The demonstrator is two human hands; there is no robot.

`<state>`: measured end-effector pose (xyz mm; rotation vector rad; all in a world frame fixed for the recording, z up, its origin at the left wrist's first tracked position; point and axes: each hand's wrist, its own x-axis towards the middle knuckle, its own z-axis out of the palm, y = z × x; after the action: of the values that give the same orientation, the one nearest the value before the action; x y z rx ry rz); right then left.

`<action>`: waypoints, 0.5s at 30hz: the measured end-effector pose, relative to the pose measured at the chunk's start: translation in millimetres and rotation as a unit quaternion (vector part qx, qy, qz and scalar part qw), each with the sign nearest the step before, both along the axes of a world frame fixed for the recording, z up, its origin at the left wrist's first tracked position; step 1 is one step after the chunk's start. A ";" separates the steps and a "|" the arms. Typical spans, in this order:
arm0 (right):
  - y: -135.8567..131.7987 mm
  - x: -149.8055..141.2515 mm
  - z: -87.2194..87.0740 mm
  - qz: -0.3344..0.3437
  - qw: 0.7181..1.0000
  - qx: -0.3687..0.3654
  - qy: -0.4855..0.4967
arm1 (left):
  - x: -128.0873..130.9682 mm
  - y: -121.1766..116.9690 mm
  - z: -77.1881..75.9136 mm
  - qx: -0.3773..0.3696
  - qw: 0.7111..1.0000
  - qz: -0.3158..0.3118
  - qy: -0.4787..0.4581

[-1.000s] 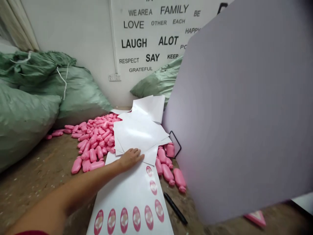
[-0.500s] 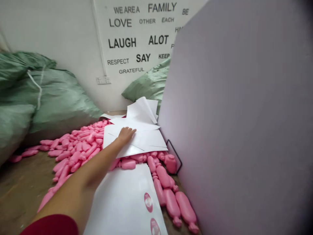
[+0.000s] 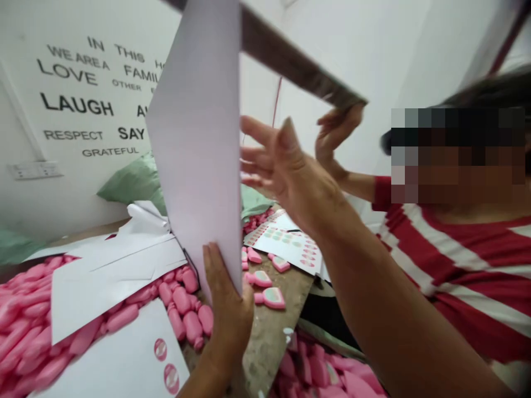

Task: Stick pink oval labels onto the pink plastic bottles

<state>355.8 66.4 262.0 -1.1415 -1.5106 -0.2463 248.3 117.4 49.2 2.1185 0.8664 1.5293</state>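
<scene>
A tall white board (image 3: 199,143) stands upright in front of me. My left hand (image 3: 228,293) grips its lower near edge, fingers lying along the left face. My right hand (image 3: 282,160) is raised at the board's right side with fingers apart; its fingertips reach the board's edge, and whether they touch cannot be made out. White sheets (image 3: 112,271) lie over a heap of pink bottle-shaped pieces (image 3: 33,309) left of the board. A sheet with round pink stickers (image 3: 124,348) lies nearer to me.
A co-worker in a striped shirt (image 3: 464,265) stands at right, one hand (image 3: 340,132) at the end of a dark bar (image 3: 302,61). Sticker sheets (image 3: 286,237) and labelled pink pieces (image 3: 271,297) lie on the brown tabletop (image 3: 269,337). More pink pieces (image 3: 319,370) are below; a green sack (image 3: 136,179) sits behind.
My view has swung right, bringing the co-worker into sight. The hand that rested on the white sheets has left them. Both my hands are now at the white board.
</scene>
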 end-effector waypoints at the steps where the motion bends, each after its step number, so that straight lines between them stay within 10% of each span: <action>1: -7.1 18.9 4.2 -0.020 1.000 0.023 -0.003 | 5.9 3.4 -1.3 0.002 1.000 0.004 -0.010; 8: 7.6 152.4 -7.6 -0.301 0.949 0.092 -0.019 | 13.9 18.8 -17.7 0.026 0.998 0.048 -0.032; 15: -14.0 147.4 44.5 -0.340 0.910 0.236 -0.028 | 9.3 51.6 -45.3 0.078 0.996 0.043 0.001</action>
<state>503.2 52.4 306.5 -1.2221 -0.9624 -1.0671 257.6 169.0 3.9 2.2174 0.8743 1.6898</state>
